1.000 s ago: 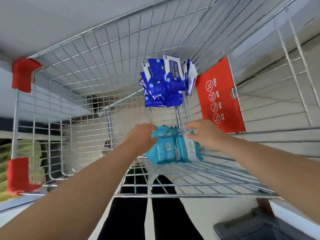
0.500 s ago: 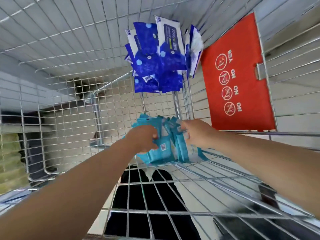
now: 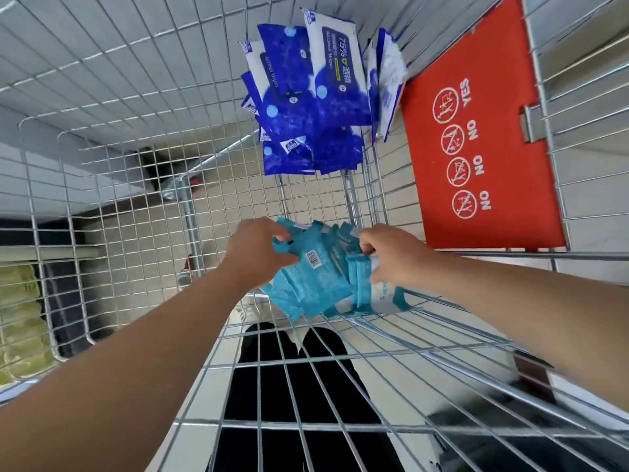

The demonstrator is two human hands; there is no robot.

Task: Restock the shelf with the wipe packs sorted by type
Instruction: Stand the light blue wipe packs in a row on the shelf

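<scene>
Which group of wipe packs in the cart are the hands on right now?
The light teal packs, gripped between left hand and right hand. The dark blue packs lie untouched farther away.

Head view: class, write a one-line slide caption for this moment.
Both hands, left and right, gather teal wipe packs in a wire cart; dark blue packs lie beyond.

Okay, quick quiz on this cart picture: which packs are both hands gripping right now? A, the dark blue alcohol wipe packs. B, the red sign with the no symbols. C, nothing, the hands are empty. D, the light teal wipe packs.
D: the left hand and the right hand clasp the bunch of light teal wipe packs from either side, while the dark blue wipe packs lie untouched farther up the cart.
</scene>
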